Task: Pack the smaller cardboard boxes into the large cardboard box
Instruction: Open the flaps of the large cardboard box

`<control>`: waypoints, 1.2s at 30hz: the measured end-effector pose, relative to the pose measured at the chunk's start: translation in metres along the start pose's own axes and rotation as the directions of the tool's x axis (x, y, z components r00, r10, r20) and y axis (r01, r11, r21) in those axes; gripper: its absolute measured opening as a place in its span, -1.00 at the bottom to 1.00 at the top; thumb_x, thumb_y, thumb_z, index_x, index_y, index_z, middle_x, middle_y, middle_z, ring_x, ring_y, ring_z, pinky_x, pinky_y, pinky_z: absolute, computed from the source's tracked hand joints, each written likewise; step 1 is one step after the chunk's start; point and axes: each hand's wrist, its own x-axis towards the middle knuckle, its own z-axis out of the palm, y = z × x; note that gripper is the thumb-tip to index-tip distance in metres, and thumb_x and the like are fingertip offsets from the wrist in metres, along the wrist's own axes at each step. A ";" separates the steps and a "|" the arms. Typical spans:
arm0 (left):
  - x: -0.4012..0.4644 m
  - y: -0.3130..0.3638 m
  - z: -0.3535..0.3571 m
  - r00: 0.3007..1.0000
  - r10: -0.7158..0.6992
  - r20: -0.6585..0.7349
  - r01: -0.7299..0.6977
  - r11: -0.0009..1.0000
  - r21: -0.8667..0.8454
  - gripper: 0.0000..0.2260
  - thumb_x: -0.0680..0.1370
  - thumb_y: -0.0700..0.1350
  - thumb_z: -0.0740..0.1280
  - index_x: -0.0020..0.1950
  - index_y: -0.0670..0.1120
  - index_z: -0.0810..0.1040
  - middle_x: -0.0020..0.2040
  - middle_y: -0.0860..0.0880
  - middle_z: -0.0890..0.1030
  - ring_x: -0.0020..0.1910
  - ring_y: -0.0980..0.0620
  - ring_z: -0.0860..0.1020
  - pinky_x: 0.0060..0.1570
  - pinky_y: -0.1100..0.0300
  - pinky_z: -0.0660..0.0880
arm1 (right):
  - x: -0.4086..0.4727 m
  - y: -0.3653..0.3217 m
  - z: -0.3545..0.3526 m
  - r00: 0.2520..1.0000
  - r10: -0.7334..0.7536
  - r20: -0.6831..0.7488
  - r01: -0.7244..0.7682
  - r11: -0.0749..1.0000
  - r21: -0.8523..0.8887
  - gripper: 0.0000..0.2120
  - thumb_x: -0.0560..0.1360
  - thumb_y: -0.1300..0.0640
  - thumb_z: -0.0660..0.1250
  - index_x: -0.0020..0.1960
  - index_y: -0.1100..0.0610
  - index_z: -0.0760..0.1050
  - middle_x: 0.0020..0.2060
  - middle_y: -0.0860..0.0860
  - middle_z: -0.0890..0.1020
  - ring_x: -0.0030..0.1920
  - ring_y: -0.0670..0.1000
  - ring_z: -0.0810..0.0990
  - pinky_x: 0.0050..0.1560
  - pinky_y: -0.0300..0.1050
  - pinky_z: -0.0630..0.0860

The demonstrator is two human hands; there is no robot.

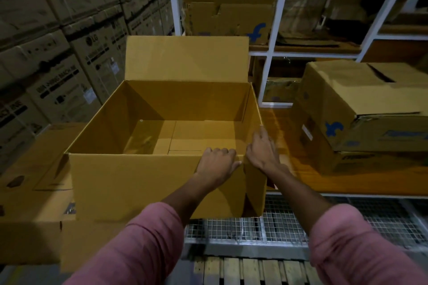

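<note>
Large cardboard box (148, 183) sits open and empty on the packing surface. Left hand (216, 164) grasps its near rim; right hand (261, 149) grips the right wall. 0 smaller boxes packed.

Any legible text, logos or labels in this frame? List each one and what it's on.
"LG": stacked cartons on the left.
Other black print on those cartons: too blurred to read.
Blue "f" logo: flat cardboard on the shelf.
Blue logo and blue wording: box on the right, unreadable.
Large open box: no print.
</note>
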 end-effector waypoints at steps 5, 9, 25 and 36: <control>-0.013 -0.028 0.003 0.997 -0.063 0.032 0.063 0.998 -0.006 -0.49 0.62 0.35 0.07 0.32 0.00 0.45 0.22 -0.03 0.60 0.24 -0.05 0.51 0.33 -0.12 0.30 | 0.005 0.005 -0.007 0.988 0.143 -0.056 -0.134 0.980 0.148 -0.46 0.63 0.12 0.29 0.55 0.11 0.21 0.38 0.21 0.45 0.26 0.24 0.54 0.18 0.11 0.53; -0.034 -0.047 0.008 0.986 -0.164 -0.021 0.163 0.986 -0.025 -0.46 0.56 0.40 0.12 0.36 0.06 0.41 0.33 0.02 0.50 0.41 -0.05 0.35 0.43 -0.25 0.09 | 0.010 0.011 -0.006 0.991 0.114 -0.074 -0.103 0.985 0.136 -0.46 0.63 0.12 0.29 0.55 0.04 0.17 -0.02 0.10 0.57 -0.05 0.13 0.60 -0.13 0.03 0.55; -0.037 -0.058 -0.002 0.993 -0.119 -0.027 0.115 0.985 -0.128 -0.72 0.63 0.16 0.25 0.21 0.01 0.45 0.13 0.02 0.54 0.12 -0.01 0.40 0.16 -0.01 0.26 | 0.007 0.012 -0.001 0.995 0.057 -0.081 -0.039 0.977 0.211 -0.50 0.66 0.15 0.25 0.55 0.07 0.17 0.01 0.12 0.59 -0.13 0.09 0.58 -0.25 -0.07 0.44; -0.042 -0.062 -0.004 0.991 -0.130 0.003 0.130 0.986 -0.104 -0.65 0.61 0.22 0.23 0.27 0.03 0.43 0.17 0.02 0.54 0.14 -0.01 0.41 0.18 -0.01 0.28 | 0.001 0.010 0.003 0.995 0.040 -0.091 -0.023 0.984 0.175 -0.47 0.67 0.17 0.22 0.58 0.08 0.14 -0.16 0.06 0.57 -0.25 0.04 0.56 -0.31 -0.06 0.46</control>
